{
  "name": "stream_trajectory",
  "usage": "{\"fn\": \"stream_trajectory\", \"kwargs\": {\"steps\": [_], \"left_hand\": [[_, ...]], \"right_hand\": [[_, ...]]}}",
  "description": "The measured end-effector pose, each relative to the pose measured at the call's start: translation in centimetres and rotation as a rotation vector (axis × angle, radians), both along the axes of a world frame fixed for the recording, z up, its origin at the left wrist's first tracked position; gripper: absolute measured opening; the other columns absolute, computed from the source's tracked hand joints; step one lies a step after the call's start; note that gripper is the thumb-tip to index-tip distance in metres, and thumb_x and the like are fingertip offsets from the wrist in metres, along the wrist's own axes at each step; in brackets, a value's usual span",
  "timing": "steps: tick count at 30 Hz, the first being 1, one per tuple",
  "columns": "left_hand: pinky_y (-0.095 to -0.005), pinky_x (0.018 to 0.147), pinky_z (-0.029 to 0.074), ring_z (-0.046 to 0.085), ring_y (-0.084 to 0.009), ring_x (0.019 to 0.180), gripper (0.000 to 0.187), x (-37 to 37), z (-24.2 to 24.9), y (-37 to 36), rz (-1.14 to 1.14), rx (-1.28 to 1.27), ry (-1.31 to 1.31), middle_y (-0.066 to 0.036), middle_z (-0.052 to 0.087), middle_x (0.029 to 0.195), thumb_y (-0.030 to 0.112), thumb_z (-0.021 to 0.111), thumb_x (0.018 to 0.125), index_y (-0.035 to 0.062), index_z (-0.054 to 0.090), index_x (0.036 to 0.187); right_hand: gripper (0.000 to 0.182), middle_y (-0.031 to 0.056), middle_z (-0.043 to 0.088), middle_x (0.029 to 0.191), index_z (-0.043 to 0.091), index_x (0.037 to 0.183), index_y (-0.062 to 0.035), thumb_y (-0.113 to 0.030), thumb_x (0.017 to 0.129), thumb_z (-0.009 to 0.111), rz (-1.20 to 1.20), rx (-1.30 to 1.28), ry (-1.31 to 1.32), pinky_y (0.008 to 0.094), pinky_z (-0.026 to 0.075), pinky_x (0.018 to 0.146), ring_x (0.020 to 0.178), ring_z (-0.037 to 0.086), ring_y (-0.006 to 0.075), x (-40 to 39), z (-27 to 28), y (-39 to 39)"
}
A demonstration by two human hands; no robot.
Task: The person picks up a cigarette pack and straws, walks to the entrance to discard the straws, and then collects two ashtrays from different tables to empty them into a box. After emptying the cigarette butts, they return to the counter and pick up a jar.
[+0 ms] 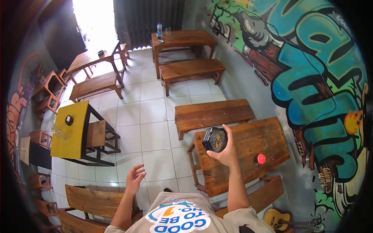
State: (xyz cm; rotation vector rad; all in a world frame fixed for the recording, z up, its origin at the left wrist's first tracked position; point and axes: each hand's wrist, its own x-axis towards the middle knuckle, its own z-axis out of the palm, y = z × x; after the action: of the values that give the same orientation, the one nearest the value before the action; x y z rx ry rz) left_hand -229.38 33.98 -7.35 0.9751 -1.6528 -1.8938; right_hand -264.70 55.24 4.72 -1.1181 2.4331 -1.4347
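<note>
My right hand (227,153) grips a dark ashtray (215,139) by its side, thumb at the near edge and fingers at the far edge. Cigarette butts and ash lie inside the ashtray. It is held above the left part of a brown wooden table (248,136). On that table, to the right of my hand, stands a small object with a red top (261,159). My left hand (135,178) is raised over the tiled floor, its fingers slightly curled and apart, holding nothing.
Wooden benches (213,113) flank the near table. A yellow-topped table (70,128) with a dark round item and glasses stands at left. Farther back is a table (182,37) with a bottle (159,29). A guitar (276,219) lies at lower right, by the painted wall.
</note>
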Motion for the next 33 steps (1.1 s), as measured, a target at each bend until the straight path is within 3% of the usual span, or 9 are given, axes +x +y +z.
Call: {"fn": "stream_trajectory", "kwargs": {"steps": [7,14,22,28,33], "left_hand": [[-0.0305,0.094,0.05,0.062,-0.0191,0.112,0.038,2.8,0.2,-3.4,0.123,0.016,-0.012,-0.008,0.063,0.127,0.012,0.071,0.093,0.0029,0.058,0.128],[-0.0324,0.096,0.05,0.062,-0.0202,0.115,0.04,-2.0,0.9,-7.7,-0.011,0.007,-0.057,-0.008,0.062,0.13,0.014,0.071,0.093,0.0039,0.058,0.129],[-0.0371,0.101,0.048,0.062,-0.0235,0.118,0.044,-12.4,-0.6,-16.6,-0.134,-0.02,-0.112,-0.009,0.063,0.13,0.021,0.073,0.092,0.0056,0.058,0.13],[-0.0379,0.102,0.047,0.062,-0.0226,0.117,0.044,-18.8,1.5,-22.6,-0.216,-0.113,-0.178,-0.009,0.064,0.13,0.024,0.074,0.091,0.007,0.059,0.129],[-0.0387,0.102,0.047,0.063,-0.0228,0.116,0.046,-19.1,-0.4,-26.5,-0.068,-0.07,-0.171,-0.01,0.064,0.128,0.024,0.075,0.09,0.0059,0.059,0.129]], "right_hand": [[0.107,0.0167,0.053,0.132,0.038,0.146,-0.0142,-0.027,0.054,0.09,0.148,0.122,0.057,0.0476,0.048,0.099,0.122,0.055,0.0371,3.4,0.2,-7.1],[0.109,0.0166,0.053,0.133,0.038,0.146,-0.0141,-0.028,0.052,0.09,0.164,0.201,-0.043,0.0471,0.047,0.103,0.123,0.054,0.0367,2.6,-0.9,-11.6],[0.108,0.016,0.05,0.137,0.037,0.146,-0.0119,-0.029,0.053,0.088,0.195,0.213,-0.029,0.0474,0.042,0.107,0.128,0.048,0.0371,-5.0,-3.0,-17.9],[0.104,0.0162,0.05,0.135,0.039,0.144,-0.0135,-0.031,0.051,0.084,0.259,0.25,0.083,0.0479,0.044,0.105,0.126,0.049,0.0379,-12.2,-2.4,-25.6],[0.103,0.0168,0.05,0.134,0.04,0.143,-0.013,-0.03,0.051,0.084,0.36,0.17,0.139,0.0483,0.045,0.103,0.123,0.05,0.0386,-15.8,-3.8,-33.5]]}}
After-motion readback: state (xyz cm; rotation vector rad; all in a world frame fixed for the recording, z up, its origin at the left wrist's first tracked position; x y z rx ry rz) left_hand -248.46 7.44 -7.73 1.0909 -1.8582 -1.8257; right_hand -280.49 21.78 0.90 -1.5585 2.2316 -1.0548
